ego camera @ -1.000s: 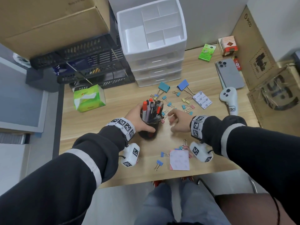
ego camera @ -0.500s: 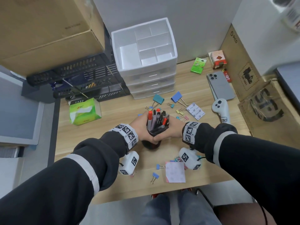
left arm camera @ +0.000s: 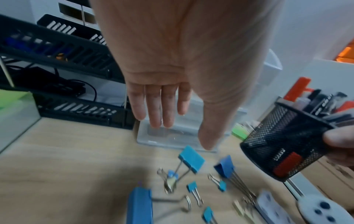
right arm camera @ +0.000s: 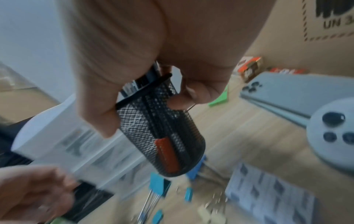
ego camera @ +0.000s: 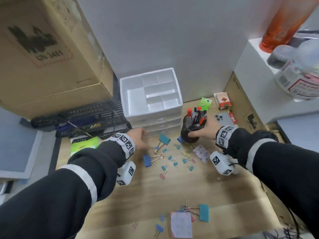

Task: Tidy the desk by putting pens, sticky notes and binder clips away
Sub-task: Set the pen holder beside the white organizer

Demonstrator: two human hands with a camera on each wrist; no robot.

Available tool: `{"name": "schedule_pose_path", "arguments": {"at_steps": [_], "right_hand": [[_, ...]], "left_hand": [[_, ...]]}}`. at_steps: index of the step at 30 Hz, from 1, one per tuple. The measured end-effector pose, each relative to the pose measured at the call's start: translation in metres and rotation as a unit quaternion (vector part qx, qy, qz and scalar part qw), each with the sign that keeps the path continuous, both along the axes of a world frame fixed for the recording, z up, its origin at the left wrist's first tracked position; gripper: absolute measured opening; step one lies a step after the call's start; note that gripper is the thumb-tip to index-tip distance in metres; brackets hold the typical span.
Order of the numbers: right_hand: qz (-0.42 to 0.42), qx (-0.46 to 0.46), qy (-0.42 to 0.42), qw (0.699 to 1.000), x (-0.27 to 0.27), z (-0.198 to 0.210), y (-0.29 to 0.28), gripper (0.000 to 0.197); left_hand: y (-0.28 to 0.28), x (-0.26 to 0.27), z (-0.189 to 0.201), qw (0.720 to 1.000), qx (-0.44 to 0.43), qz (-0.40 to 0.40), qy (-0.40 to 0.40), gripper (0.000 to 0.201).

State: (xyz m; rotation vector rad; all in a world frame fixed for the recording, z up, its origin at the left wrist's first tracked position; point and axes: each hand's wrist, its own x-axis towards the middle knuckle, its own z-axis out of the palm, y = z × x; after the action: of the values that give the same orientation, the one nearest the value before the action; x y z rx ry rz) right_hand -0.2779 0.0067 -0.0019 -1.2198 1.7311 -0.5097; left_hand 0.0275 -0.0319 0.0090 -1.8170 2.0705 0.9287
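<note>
My right hand (ego camera: 203, 130) grips a black mesh pen cup (ego camera: 189, 135) full of pens, tilted and lifted just right of the white drawer organizer (ego camera: 155, 115). The right wrist view shows thumb and fingers of this hand (right arm camera: 149, 112) wrapped round the cup (right arm camera: 164, 136). My left hand (ego camera: 139, 137) is open and holds nothing, its straight fingers (left arm camera: 162, 112) close to the lowest drawer front. Several binder clips lie on the desk, among them a large teal one (ego camera: 164, 138) and a blue one (ego camera: 146, 160). A pink sticky-note pad (ego camera: 181, 224) lies near the front edge.
A cardboard box (ego camera: 43, 57) sits on black trays (ego camera: 82, 121) at the left, with a green tissue pack (ego camera: 84, 145) below. A phone (ego camera: 223, 119), a white controller (right arm camera: 333, 136) and small boxes lie at the right. A white shelf with bottles (ego camera: 293, 66) overhangs the right.
The left hand let go of the pen cup and moved to the drawer fronts. The right hand took the cup and carried it up and back, beside the organizer. The head view tilted upward.
</note>
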Motion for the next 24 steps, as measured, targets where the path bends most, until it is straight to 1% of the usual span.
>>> {"name": "schedule_pose_path", "arguments": {"at_steps": [1, 2, 5, 8, 13, 18, 20, 24], "right_hand": [[-0.027, -0.005, 0.022, 0.999, -0.007, -0.001, -0.009, 0.089], [-0.050, -0.004, 0.038, 0.998, -0.012, -0.003, -0.016, 0.093], [-0.098, 0.003, 0.072, 0.993, -0.019, -0.012, -0.037, 0.095], [-0.107, 0.010, 0.086, 0.991, -0.016, -0.026, -0.059, 0.100], [-0.095, 0.019, 0.070, 0.993, -0.010, -0.047, -0.092, 0.092], [-0.104, 0.004, 0.019, 0.994, -0.003, -0.059, -0.115, 0.075], [-0.111, 0.000, 0.012, 0.994, -0.002, -0.059, -0.120, 0.077], [-0.106, -0.005, 0.012, 0.994, -0.001, -0.061, -0.129, 0.086]], "left_hand": [[-0.007, 0.000, 0.001, 1.000, -0.003, 0.006, -0.005, 0.061], [-0.012, 0.002, 0.000, 1.000, -0.003, 0.009, -0.009, 0.061], [-0.024, 0.005, -0.007, 1.000, 0.009, 0.004, -0.024, 0.057], [-0.031, 0.011, -0.017, 1.000, 0.013, 0.002, -0.007, 0.046], [-0.042, 0.019, -0.027, 0.999, 0.014, 0.013, 0.028, 0.023], [-0.044, 0.023, -0.033, 0.999, 0.005, 0.012, 0.047, 0.010], [-0.040, 0.024, -0.038, 0.999, -0.007, 0.017, 0.048, 0.010], [-0.038, 0.025, -0.047, 0.998, -0.017, 0.018, 0.049, 0.010]]}}
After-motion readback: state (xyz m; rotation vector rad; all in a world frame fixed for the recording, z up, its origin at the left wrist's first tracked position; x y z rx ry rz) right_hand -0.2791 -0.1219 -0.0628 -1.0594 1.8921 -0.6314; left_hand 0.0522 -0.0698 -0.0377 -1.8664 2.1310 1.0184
